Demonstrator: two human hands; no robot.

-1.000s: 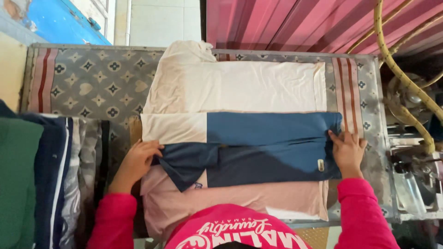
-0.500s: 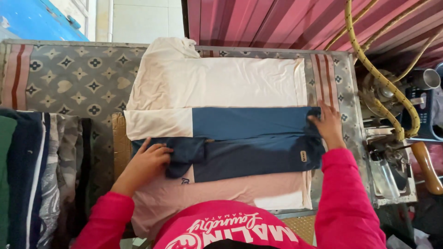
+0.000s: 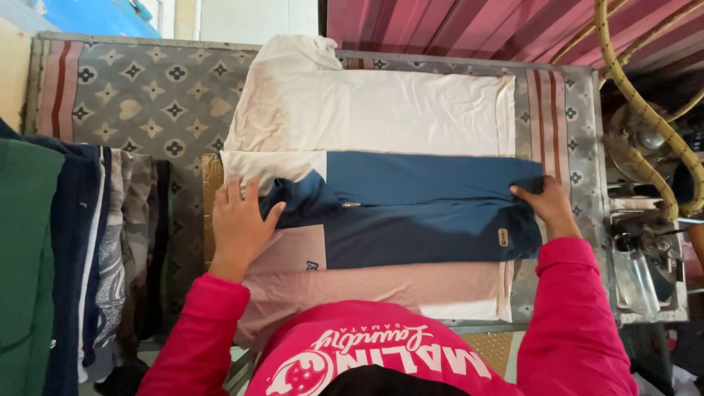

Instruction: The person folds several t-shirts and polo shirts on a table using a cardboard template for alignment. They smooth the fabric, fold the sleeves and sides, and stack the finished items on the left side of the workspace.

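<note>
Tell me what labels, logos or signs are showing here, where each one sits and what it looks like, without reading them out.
Small patch label: on the navy part of the folded shirt, near the right hand; rounded rectangle, tan.
Small logo mark: on the pale pink panel, beside the left hand; tiny, dark.
Printed lettering: across the person's pink top, bottom centre; white script and block letters.

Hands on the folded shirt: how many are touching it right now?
2. The left hand lies flat on the shirt at its left edge; the right hand presses its right edge.
</note>
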